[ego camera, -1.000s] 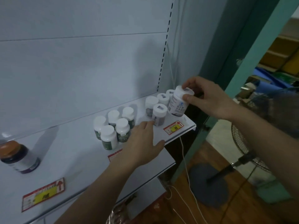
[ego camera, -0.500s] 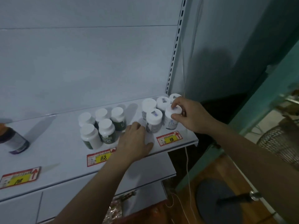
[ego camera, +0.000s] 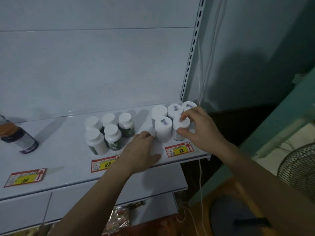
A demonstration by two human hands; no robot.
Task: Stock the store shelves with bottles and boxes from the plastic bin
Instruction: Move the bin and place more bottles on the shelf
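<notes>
On the white shelf [ego camera: 68, 150] stand two clusters of white-capped bottles. My right hand [ego camera: 201, 130] grips the cap and side of one white bottle [ego camera: 180, 126] standing at the front right, above the "88" price tag [ego camera: 179, 149]. Its neighbour bottle [ego camera: 163, 127] stands just left of it, and my left hand [ego camera: 143, 150] lies flat on the shelf with its fingertips touching that bottle's base. Several more white bottles [ego camera: 159, 111] stand behind. A group of green-labelled bottles [ego camera: 110, 132] stands to the left. The plastic bin is out of view.
A dark bottle with an orange cap [ego camera: 17, 135] stands at the far left. Price tags [ego camera: 25, 177] stick to the shelf's front. A slotted upright [ego camera: 190, 53] bounds the shelf on the right. A fan [ego camera: 300, 167] and its round base [ego camera: 238, 217] stand on the wooden floor.
My right hand brought the white bottle down from the air onto the shelf beside the front bottle. My left hand stayed flat on the shelf. The view swung left.
</notes>
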